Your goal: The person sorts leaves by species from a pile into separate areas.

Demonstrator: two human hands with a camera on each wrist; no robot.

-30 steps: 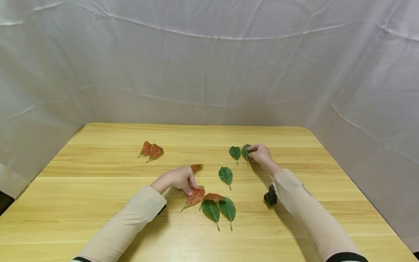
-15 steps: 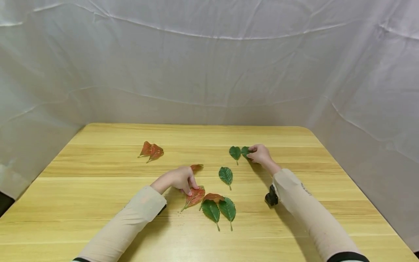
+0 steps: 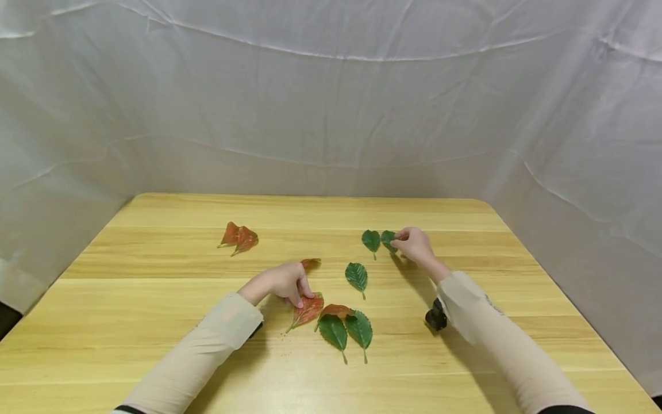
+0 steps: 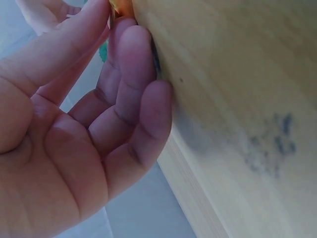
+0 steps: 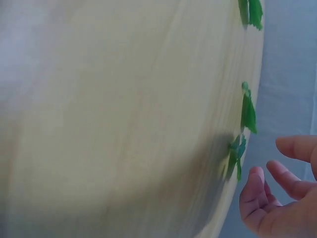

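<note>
In the head view my left hand pinches a red artificial leaf against the table, thumb and fingertips on its upper part. The left wrist view shows an orange edge of this leaf between thumb and fingers. My right hand hovers beside a green leaf at the back right. In the right wrist view its thumb and fingers stand apart, holding nothing, and that green leaf lies on the table. Another green leaf lies just left of it.
Nearer the front, a red leaf overlaps two green leaves. A single green leaf lies mid-table. Two overlapping red leaves lie back left, and another red leaf is partly behind my left hand. Pale sheeting surrounds the table.
The green leaf at my right hand has settled slightly lower, and the hand has let go of it and drawn a little to the right. My left hand stays still on its red leaf.
</note>
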